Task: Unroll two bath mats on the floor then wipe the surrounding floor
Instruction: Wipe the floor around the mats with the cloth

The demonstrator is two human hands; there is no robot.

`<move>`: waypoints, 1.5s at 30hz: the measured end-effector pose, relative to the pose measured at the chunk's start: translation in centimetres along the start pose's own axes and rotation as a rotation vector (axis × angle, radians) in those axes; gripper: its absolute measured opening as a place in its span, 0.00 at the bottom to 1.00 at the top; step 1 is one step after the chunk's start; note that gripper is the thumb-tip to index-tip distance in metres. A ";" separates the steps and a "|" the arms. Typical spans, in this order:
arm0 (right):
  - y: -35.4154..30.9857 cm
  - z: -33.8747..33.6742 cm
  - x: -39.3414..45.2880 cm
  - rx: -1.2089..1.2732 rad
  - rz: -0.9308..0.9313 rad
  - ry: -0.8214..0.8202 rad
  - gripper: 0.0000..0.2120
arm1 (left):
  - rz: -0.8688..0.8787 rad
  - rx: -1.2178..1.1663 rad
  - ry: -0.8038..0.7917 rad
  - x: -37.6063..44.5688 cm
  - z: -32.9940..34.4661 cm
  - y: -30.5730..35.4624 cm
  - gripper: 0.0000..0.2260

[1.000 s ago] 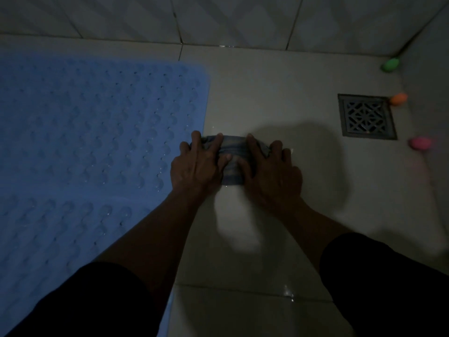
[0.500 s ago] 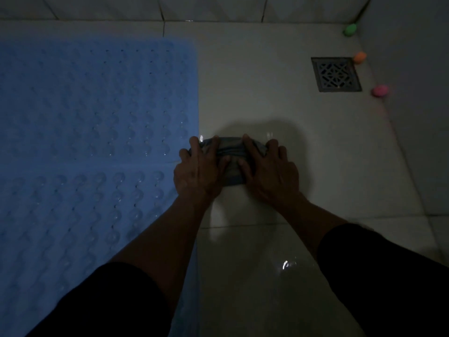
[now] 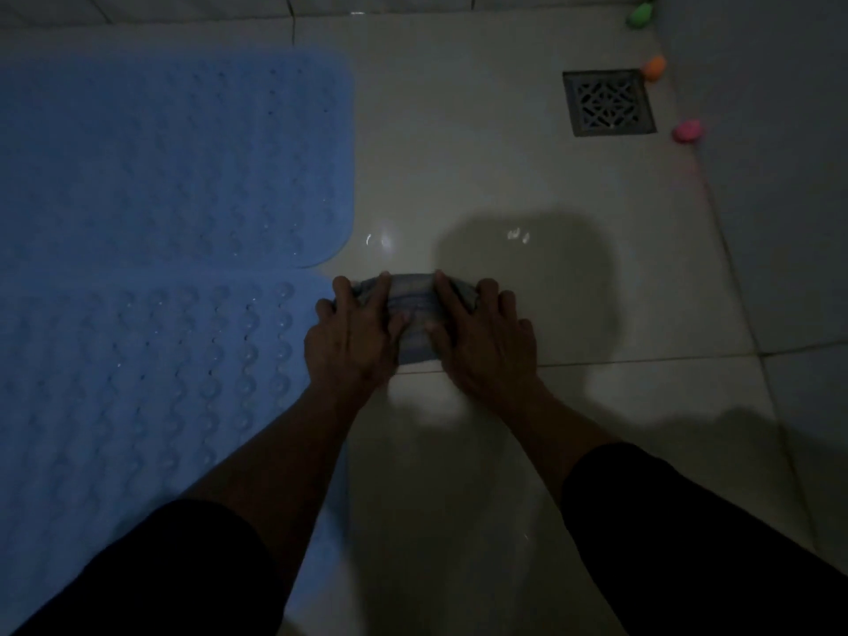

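Two blue bath mats lie flat on the tiled floor at the left: a far mat (image 3: 174, 158) and a near mat (image 3: 128, 383) with round bumps, their edges meeting. Just right of the near mat, a folded grey-blue cloth (image 3: 413, 309) rests on the pale floor. My left hand (image 3: 351, 337) presses its left half with spread fingers. My right hand (image 3: 482, 337) presses the right half the same way. Most of the cloth is hidden under my palms.
A square metal floor drain (image 3: 608, 103) sits at the far right. Small green (image 3: 640, 15), orange (image 3: 654, 68) and pink (image 3: 687, 130) objects lie along the right wall (image 3: 780, 153). The back wall's tiles run across the top. The floor looks wet and shiny.
Both hands have drawn the cloth back toward me along the mats' right edge, from beside the far mat to beside the near one.
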State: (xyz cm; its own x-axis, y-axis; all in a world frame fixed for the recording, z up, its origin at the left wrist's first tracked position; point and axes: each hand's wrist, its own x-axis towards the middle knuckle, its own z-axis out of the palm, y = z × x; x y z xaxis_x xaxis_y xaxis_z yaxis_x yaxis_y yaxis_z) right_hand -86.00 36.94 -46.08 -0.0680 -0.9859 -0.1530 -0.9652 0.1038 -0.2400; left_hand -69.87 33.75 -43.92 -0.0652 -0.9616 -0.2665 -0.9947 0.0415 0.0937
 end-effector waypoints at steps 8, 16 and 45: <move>0.9 -0.1 0.4 0.056 -0.056 -0.060 0.30 | -0.130 0.063 -0.060 0.0 0.0 1.6 0.29; 1.0 0.7 0.3 0.049 -0.071 -0.024 0.31 | -0.215 0.084 -0.054 -0.2 0.2 2.7 0.28; 1.7 1.9 -8.7 -0.019 -0.079 0.030 0.30 | -0.193 -0.059 0.053 -9.5 4.3 1.7 0.28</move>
State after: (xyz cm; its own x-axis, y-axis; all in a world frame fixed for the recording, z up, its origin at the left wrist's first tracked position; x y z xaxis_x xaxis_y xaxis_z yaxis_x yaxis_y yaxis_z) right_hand -86.60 45.98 -46.99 0.0013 -0.9945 -0.1050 -0.9725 0.0232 -0.2317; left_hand -71.24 44.17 -45.36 0.1315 -0.9633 -0.2342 -0.9819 -0.1591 0.1027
